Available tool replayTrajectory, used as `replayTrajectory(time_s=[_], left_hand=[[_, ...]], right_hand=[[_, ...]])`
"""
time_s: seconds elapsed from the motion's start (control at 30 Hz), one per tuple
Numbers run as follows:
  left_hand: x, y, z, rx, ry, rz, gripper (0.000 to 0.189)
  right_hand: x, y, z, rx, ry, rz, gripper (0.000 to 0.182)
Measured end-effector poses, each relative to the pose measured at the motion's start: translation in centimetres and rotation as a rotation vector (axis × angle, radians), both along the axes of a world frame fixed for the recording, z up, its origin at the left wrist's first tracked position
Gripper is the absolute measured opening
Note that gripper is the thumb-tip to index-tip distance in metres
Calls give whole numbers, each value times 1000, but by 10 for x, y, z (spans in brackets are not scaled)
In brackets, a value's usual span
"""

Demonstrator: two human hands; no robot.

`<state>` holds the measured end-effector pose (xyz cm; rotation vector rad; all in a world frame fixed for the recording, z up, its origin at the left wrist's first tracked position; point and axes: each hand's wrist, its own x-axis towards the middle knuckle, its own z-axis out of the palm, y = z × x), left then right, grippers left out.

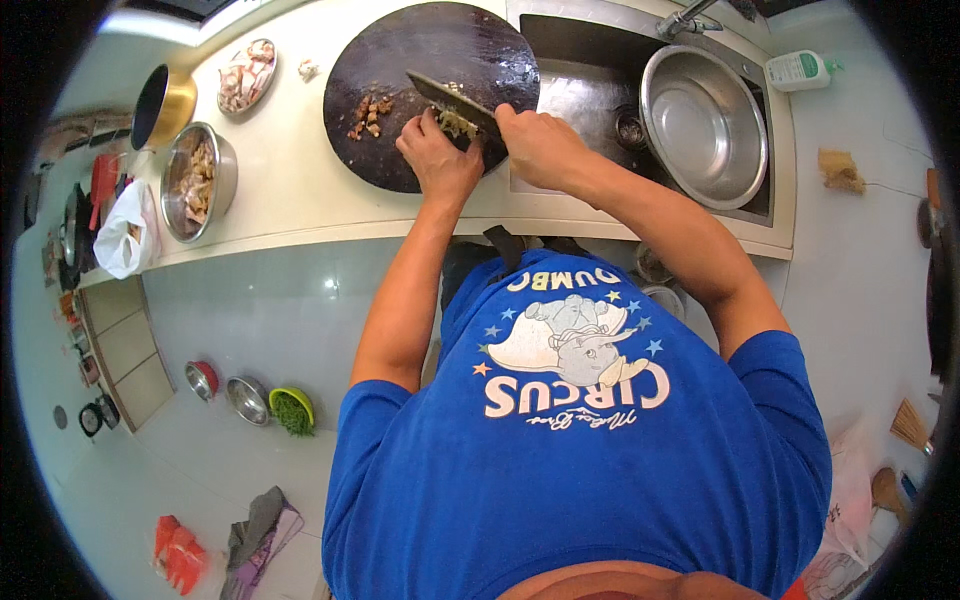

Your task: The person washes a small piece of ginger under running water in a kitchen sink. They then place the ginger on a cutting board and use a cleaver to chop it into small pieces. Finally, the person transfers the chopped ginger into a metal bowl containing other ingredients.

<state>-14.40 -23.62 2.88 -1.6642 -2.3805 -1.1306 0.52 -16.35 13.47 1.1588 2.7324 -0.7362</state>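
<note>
My right hand grips the handle of a cleaver, its blade slanting up and left over a dark round chopping board. Finely chopped pale yellowish food, perhaps garlic or ginger, lies along the blade's near side, with some bits on the blade. Beside that pile, my left hand rests on the board, thumb and fingers spread around the bits. A separate heap of brown diced pieces sits to the left of my left hand. The blade's cutting edge is partly hidden.
Right of the board, a sink holds a large metal basin under a faucet. Along the left counter stand a plate of raw meat pieces, a garlic bulb, a metal bowl of meat, a golden pot and a white plastic bag.
</note>
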Motion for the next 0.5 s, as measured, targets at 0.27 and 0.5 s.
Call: replayTrajectory(time_s=[0.27, 0.5], left_hand=[[-21, 17, -19, 62, -72, -27, 21], [-23, 13, -25, 112, -52, -71, 11]], right_hand=[[6, 15, -9, 61, 20, -40, 24], [-3, 7, -6, 56, 12, 7, 24]])
